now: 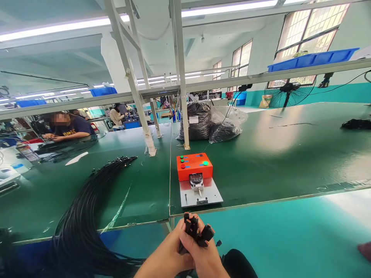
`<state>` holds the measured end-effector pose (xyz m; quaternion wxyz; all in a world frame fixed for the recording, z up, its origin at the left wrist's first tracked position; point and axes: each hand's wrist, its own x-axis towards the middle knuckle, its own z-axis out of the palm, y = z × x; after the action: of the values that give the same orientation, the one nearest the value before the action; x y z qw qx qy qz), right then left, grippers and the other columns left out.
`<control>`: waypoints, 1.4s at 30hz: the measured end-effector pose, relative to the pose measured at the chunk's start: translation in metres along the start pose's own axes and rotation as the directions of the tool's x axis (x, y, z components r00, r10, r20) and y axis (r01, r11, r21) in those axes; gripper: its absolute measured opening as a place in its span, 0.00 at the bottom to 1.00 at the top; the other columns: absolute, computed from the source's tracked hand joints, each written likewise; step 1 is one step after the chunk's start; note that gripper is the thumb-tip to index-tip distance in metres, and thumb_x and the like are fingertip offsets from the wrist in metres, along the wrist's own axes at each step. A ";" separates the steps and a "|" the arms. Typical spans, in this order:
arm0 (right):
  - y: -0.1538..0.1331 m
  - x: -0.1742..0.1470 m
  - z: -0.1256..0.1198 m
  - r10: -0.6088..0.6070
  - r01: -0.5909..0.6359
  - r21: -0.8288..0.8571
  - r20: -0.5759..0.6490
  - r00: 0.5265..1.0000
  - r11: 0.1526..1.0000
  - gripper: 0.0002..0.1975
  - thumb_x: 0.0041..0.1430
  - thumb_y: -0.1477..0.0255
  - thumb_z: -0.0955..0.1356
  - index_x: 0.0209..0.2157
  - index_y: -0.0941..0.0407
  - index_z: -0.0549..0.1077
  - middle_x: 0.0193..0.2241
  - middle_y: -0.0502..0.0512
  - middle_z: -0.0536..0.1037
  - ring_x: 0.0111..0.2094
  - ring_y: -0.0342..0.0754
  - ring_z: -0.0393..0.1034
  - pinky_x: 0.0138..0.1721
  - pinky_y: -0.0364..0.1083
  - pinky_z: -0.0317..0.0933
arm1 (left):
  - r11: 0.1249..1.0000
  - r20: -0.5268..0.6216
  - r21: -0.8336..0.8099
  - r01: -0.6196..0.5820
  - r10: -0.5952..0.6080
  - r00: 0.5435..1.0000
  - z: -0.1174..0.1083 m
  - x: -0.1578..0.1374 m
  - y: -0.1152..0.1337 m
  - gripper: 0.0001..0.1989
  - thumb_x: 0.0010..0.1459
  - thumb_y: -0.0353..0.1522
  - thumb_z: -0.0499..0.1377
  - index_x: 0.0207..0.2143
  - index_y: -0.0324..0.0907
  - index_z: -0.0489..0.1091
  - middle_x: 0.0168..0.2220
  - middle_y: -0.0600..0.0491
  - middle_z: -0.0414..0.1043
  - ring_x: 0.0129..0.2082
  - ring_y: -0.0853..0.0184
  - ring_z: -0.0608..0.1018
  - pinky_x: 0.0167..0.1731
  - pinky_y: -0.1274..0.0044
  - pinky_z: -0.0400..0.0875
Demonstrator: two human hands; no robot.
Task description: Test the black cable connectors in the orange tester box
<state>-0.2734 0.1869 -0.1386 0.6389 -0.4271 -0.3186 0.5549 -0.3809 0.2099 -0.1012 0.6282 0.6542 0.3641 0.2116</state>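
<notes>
My left hand (pixel 169 247) and my right hand (pixel 203 253) are closed together around a bunch of black cable connectors (pixel 195 227), just off the table's front edge. The connector ends point up and away from me, and several show orange tips. Part of the bunch is hidden by my fingers. Beyond my hands, on the table, stands an orange box (pixel 194 166) with green and red buttons, one of them lit green. In front of it a metal plate (pixel 188 193) carries a digital gauge (pixel 196 179).
A thick bundle of black cables (pixel 84 204) curves over the left of the green table (pixel 255 170) and hangs off its edge. White posts (pixel 182 77) rise behind the box, near black plastic bags (pixel 198 121). A co-worker (pixel 71 127) leans on the table at far left.
</notes>
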 end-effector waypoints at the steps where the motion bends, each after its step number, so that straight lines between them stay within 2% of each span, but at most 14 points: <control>1: 0.000 0.001 -0.001 -0.028 0.028 -0.036 0.014 1.000 0.999 0.15 0.44 0.58 0.71 0.28 0.56 0.72 0.24 0.50 0.71 0.29 0.48 0.65 0.31 0.46 0.62 | 1.000 0.013 -0.006 0.027 -0.026 1.000 0.003 0.001 0.001 0.21 0.47 0.21 0.59 0.45 0.43 0.69 0.37 0.54 0.73 0.39 0.63 0.73 0.40 0.75 0.65; 3: -0.003 0.005 -0.006 -0.031 0.036 -0.076 0.074 0.997 0.996 0.13 0.43 0.61 0.72 0.27 0.56 0.72 0.25 0.50 0.70 0.29 0.47 0.64 0.31 0.45 0.62 | 0.996 0.018 0.007 0.085 -0.085 0.996 0.006 0.003 0.002 0.06 0.52 0.25 0.56 0.32 0.40 0.72 0.22 0.57 0.69 0.25 0.67 0.71 0.30 0.76 0.64; 6: -0.023 0.015 -0.020 -0.036 0.027 0.062 0.144 0.989 0.998 0.17 0.45 0.61 0.72 0.36 0.54 0.72 0.31 0.51 0.74 0.34 0.49 0.67 0.37 0.46 0.62 | 0.993 -0.044 0.002 0.116 -0.116 0.992 0.009 0.008 0.000 0.13 0.56 0.33 0.54 0.20 0.40 0.65 0.14 0.60 0.60 0.18 0.70 0.64 0.26 0.76 0.60; 9: -0.045 0.021 -0.028 -0.064 0.048 0.171 0.085 0.994 0.984 0.19 0.53 0.57 0.66 0.45 0.51 0.70 0.40 0.54 0.75 0.40 0.50 0.67 0.41 0.47 0.61 | 0.990 -0.057 -0.065 0.125 -0.129 0.990 0.013 0.013 -0.008 0.13 0.56 0.40 0.54 0.23 0.42 0.62 0.14 0.63 0.54 0.16 0.72 0.58 0.22 0.77 0.61; 14: -0.051 0.015 -0.027 -0.089 0.090 -0.014 0.063 0.994 0.996 0.15 0.55 0.59 0.65 0.38 0.54 0.76 0.37 0.55 0.77 0.41 0.51 0.70 0.43 0.46 0.61 | 0.988 -0.118 -0.137 0.077 -0.094 0.989 0.019 0.011 -0.019 0.18 0.57 0.45 0.52 0.31 0.38 0.67 0.23 0.58 0.59 0.23 0.71 0.60 0.25 0.78 0.56; 19: -0.044 0.007 -0.022 0.029 -0.030 0.032 0.050 0.998 0.999 0.18 0.54 0.57 0.66 0.42 0.53 0.75 0.41 0.57 0.76 0.45 0.54 0.68 0.33 0.44 0.64 | 0.975 -0.185 -0.205 0.088 -0.127 0.975 0.027 0.008 -0.016 0.24 0.50 0.50 0.57 0.35 0.38 0.70 0.22 0.58 0.60 0.21 0.71 0.59 0.22 0.78 0.51; 23: -0.046 0.010 -0.022 0.044 -0.050 0.054 0.100 0.994 0.997 0.19 0.55 0.57 0.65 0.42 0.53 0.75 0.46 0.56 0.74 0.47 0.53 0.67 0.48 0.48 0.60 | 0.975 -0.231 -0.181 0.130 -0.170 0.958 0.030 0.011 -0.014 0.24 0.45 0.51 0.60 0.29 0.38 0.71 0.18 0.61 0.55 0.20 0.72 0.56 0.21 0.78 0.49; 25: -0.045 0.012 -0.023 0.047 -0.054 0.073 0.103 0.994 0.996 0.20 0.55 0.57 0.65 0.43 0.54 0.75 0.46 0.57 0.74 0.48 0.53 0.67 0.50 0.49 0.59 | 0.969 -0.259 -0.226 0.104 -0.163 0.952 0.028 0.010 -0.012 0.22 0.46 0.49 0.60 0.26 0.37 0.72 0.18 0.60 0.57 0.20 0.71 0.58 0.22 0.78 0.51; 28: -0.037 0.011 -0.021 0.068 -0.072 0.109 0.042 0.997 0.991 0.22 0.53 0.55 0.66 0.43 0.55 0.75 0.45 0.59 0.76 0.44 0.54 0.68 0.42 0.48 0.64 | 0.937 -0.275 -0.344 0.052 -0.154 0.949 0.022 0.005 -0.005 0.19 0.49 0.46 0.61 0.27 0.37 0.73 0.20 0.56 0.64 0.21 0.70 0.62 0.23 0.78 0.55; 31: -0.028 0.009 -0.020 0.160 -0.157 0.128 -0.015 0.987 0.979 0.25 0.49 0.54 0.68 0.43 0.56 0.75 0.43 0.60 0.76 0.38 0.53 0.71 0.31 0.46 0.65 | 0.947 -0.232 -0.311 0.076 -0.153 0.961 0.016 0.000 0.000 0.16 0.53 0.42 0.59 0.30 0.36 0.73 0.22 0.54 0.68 0.23 0.69 0.65 0.25 0.77 0.58; 33: -0.025 0.008 -0.020 0.161 -0.149 0.187 -0.052 0.986 0.971 0.26 0.48 0.54 0.69 0.47 0.54 0.72 0.44 0.58 0.76 0.39 0.53 0.70 0.31 0.45 0.65 | 0.960 -0.217 -0.269 0.082 -0.143 0.966 0.014 0.000 0.000 0.14 0.54 0.40 0.59 0.31 0.36 0.73 0.22 0.54 0.68 0.23 0.69 0.66 0.26 0.77 0.59; 36: -0.024 0.009 -0.022 0.133 -0.111 0.272 -0.063 0.989 0.956 0.26 0.49 0.56 0.69 0.50 0.52 0.69 0.41 0.56 0.77 0.39 0.50 0.71 0.37 0.46 0.65 | 0.933 -0.276 -0.359 0.002 -0.108 0.955 0.015 0.006 -0.004 0.13 0.47 0.39 0.65 0.28 0.37 0.74 0.24 0.55 0.70 0.22 0.70 0.67 0.26 0.77 0.61; 40: -0.019 0.010 -0.022 0.068 -0.087 0.166 0.115 0.991 0.982 0.16 0.51 0.60 0.69 0.34 0.58 0.74 0.26 0.52 0.75 0.22 0.44 0.67 0.25 0.44 0.62 | 0.911 -0.320 -0.410 -0.038 -0.104 0.942 0.020 0.014 -0.006 0.12 0.42 0.38 0.69 0.24 0.38 0.76 0.18 0.56 0.71 0.22 0.70 0.68 0.27 0.78 0.62; 42: -0.015 0.009 -0.023 0.020 -0.032 0.114 0.108 0.994 0.993 0.15 0.52 0.60 0.68 0.26 0.58 0.73 0.19 0.49 0.71 0.19 0.42 0.63 0.20 0.42 0.57 | 0.906 -0.326 -0.420 -0.046 -0.103 0.940 0.024 0.017 -0.005 0.12 0.44 0.39 0.67 0.25 0.38 0.77 0.18 0.55 0.72 0.22 0.69 0.69 0.26 0.78 0.62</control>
<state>-0.2452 0.1906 -0.1354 0.6375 -0.3632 -0.3138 0.6027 -0.3537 0.2066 -0.1117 0.6851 0.4511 0.4225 0.3857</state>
